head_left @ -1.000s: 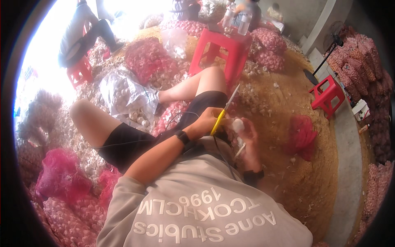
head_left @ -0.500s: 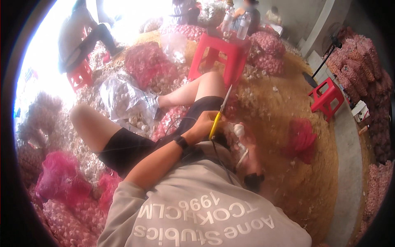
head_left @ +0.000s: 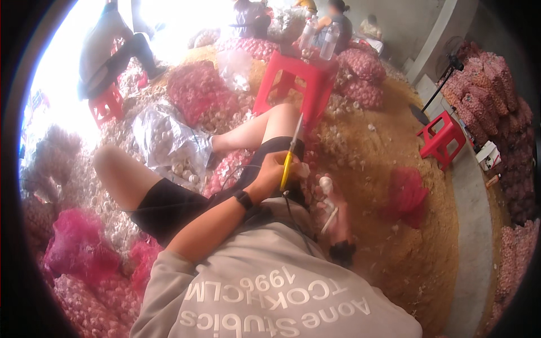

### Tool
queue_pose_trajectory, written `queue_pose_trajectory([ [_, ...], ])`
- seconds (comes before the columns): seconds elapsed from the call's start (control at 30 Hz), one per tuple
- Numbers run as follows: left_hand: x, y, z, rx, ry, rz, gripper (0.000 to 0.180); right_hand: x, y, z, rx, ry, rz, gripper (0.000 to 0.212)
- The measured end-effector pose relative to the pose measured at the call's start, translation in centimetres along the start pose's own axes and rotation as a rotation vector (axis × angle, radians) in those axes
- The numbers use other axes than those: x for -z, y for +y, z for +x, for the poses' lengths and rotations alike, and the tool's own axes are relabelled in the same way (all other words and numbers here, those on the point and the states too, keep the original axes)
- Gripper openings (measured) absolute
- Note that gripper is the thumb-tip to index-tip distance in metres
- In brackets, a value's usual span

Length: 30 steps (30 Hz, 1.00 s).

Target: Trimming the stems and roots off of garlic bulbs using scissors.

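My left hand (head_left: 271, 176), with a dark watch at its wrist, is closed around yellow-handled snips (head_left: 286, 169). Their slim metal tip points up and away from me. A dark cord runs close below the handle; I cannot tell if it is attached. Something pale sits by the left fingertips, too unclear to name. To the right, my right hand (head_left: 340, 209) is closed on a garlic bulb (head_left: 326, 182), a pale stem (head_left: 329, 219) slanting down across the hand. The right fingers are partly hidden and blurred. The blade is apart from the bulb.
Loose garlic heaps and pink net sacks (head_left: 84, 242) lie at my left. A red stool (head_left: 304, 73) with bottles stands ahead; a smaller red stool (head_left: 445, 141) is at right, near stacked sacks (head_left: 484, 90) and a fan. A pink net (head_left: 407, 194) lies on the floor. Several people sit farther off.
The view has shifted slightly. My left hand and the snips have moved a little left, and the blade stands more upright. My right hand still holds the garlic bulb.
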<state>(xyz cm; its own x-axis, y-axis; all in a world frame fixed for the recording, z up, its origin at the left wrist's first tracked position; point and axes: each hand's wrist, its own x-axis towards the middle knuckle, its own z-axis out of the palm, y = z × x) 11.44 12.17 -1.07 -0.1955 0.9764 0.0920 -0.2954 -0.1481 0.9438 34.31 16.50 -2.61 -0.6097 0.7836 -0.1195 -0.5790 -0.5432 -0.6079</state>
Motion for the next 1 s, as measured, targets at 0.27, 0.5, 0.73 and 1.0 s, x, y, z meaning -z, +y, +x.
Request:
queue_pose_trajectory([
  [0.27,-3.3,2.0,0.7,0.014,0.227,-0.164,0.022,1.2,2.5,0.6,-0.243,-0.004,-0.114,0.046],
  [0.5,-3.6,4.4,1.1,-0.046,-0.13,0.399,0.035,1.4,1.4,2.5,-0.314,0.085,-0.328,0.052],
  [0.73,10.5,19.2,1.4,-0.334,0.208,0.359,0.04,-20.2,1.3,14.7,-0.102,-0.6,-0.792,0.048],
  [1.0,18.1,23.1,-15.8,-0.456,0.811,0.405,0.036,-15.9,31.9,30.5,0.03,-1.046,-1.049,0.044],
])
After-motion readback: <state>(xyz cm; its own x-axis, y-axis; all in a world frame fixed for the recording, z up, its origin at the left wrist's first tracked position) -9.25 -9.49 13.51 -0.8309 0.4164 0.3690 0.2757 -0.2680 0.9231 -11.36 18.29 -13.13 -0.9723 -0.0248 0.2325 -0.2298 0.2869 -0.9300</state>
